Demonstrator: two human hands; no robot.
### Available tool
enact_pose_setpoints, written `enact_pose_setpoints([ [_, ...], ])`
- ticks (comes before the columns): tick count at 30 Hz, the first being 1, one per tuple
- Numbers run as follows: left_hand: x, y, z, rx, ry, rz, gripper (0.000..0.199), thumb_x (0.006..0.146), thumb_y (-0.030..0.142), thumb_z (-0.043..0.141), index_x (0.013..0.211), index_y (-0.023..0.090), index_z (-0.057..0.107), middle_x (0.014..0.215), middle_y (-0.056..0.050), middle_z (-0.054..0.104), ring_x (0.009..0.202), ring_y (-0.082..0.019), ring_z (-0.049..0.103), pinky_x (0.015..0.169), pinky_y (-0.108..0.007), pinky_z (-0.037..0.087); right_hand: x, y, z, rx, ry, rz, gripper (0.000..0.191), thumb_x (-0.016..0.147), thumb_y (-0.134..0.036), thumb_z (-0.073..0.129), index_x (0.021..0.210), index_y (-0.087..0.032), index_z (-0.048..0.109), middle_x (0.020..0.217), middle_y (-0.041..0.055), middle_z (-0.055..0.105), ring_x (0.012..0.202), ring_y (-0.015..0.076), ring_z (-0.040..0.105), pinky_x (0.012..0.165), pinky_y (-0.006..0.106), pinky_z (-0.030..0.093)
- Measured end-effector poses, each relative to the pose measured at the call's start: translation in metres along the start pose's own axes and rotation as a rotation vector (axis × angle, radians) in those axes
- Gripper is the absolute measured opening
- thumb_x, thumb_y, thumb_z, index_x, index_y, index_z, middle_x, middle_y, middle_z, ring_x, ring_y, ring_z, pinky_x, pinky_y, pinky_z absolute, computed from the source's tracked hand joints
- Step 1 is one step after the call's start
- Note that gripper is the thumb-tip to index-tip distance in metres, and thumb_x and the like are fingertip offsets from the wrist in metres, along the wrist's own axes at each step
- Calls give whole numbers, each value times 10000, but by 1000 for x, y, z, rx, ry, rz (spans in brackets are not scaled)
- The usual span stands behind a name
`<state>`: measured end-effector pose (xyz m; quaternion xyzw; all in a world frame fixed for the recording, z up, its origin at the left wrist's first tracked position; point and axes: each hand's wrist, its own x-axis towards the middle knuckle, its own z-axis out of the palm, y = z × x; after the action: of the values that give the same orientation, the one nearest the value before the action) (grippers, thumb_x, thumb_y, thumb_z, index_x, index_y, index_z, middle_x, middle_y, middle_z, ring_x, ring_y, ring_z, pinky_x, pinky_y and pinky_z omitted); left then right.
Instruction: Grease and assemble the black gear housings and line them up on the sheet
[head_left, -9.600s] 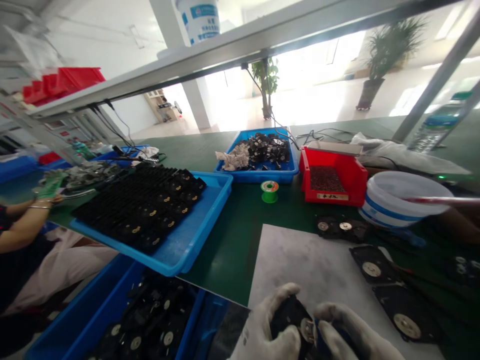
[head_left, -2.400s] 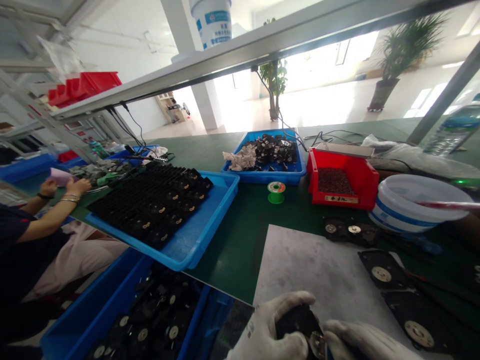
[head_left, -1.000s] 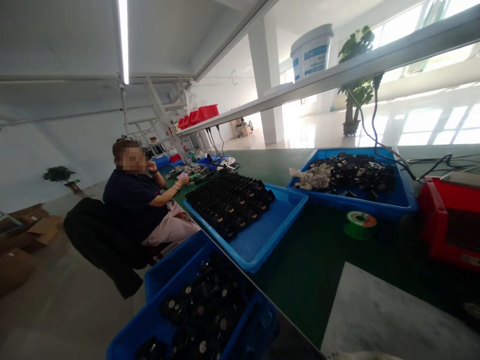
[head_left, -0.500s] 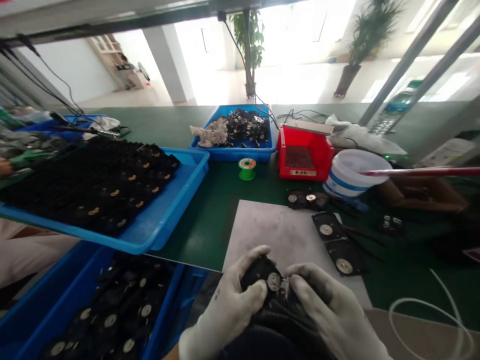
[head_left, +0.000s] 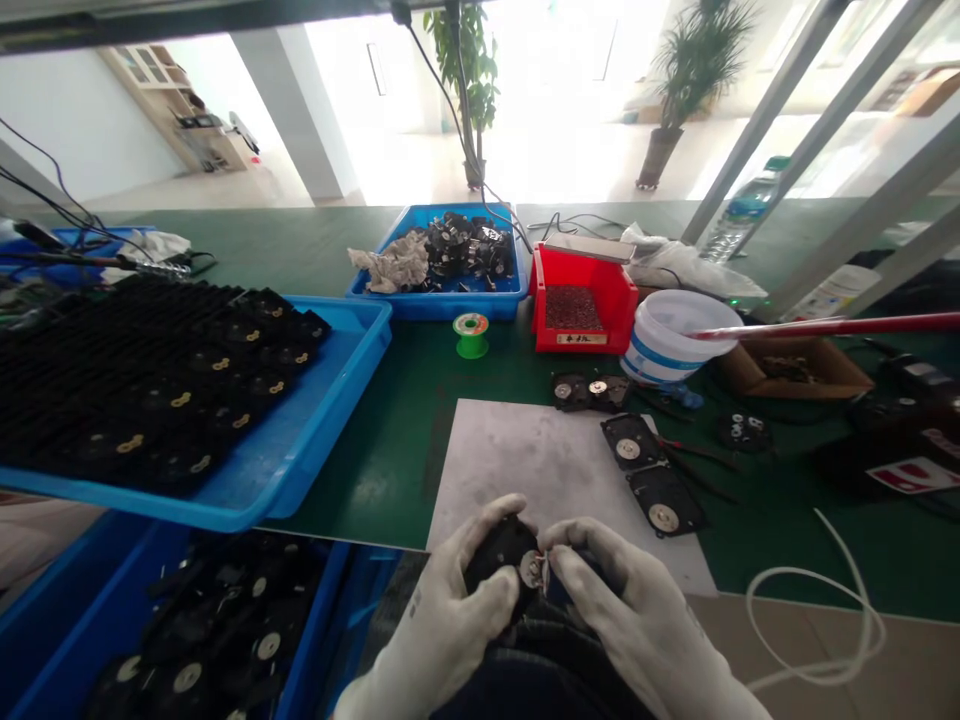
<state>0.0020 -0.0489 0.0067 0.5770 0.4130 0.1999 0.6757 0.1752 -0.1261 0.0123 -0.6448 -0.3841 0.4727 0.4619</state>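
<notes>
In a white glove, my left hand [head_left: 457,600] grips a flat black plastic part [head_left: 491,555] with a round silver disc [head_left: 531,570] near its right end. My right hand [head_left: 619,590], gloved too, has thumb and forefinger pinched at the disc's right edge. Something small and thin, with a hint of red, shows at those fingertips; I cannot make out what it is. Both hands are above my lap, at the near edge of a white sheet [head_left: 517,455]. Two similar black parts [head_left: 634,440] lie on the sheet's right side.
A blue tray [head_left: 330,400] of black parts stands left, above a blue bin [head_left: 82,610] holding more. Farther back are a blue tray [head_left: 442,307] of small parts, a green solder spool [head_left: 472,340], a red bin [head_left: 622,310] and a white bucket [head_left: 652,345]. White tubing [head_left: 810,572] lies right.
The view has swung right, so the scene sits farther left. My right fingertips are now closer against the disc's edge. My left hand keeps its hold on the black part.
</notes>
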Motion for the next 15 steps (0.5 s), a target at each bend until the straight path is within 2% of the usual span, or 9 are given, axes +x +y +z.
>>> enact_pose_setpoints([
  [8,0,3,-3,43,-1,-2,659,886,439,647,1480,158,597,1497,-131,630,1331,-355,620,1193,-480,452,1,1,-1,-15,-47,2,279,1022,-454,565,976,-200,672,867,12,711,817,162,670,745,237,504],
  [15,-2,0,-3,53,10,-1,630,910,417,634,1487,166,589,1425,-123,674,1302,-339,640,1172,-466,475,1,2,-2,-80,-54,13,289,1025,-457,537,989,-202,666,858,5,703,790,152,659,724,232,487],
])
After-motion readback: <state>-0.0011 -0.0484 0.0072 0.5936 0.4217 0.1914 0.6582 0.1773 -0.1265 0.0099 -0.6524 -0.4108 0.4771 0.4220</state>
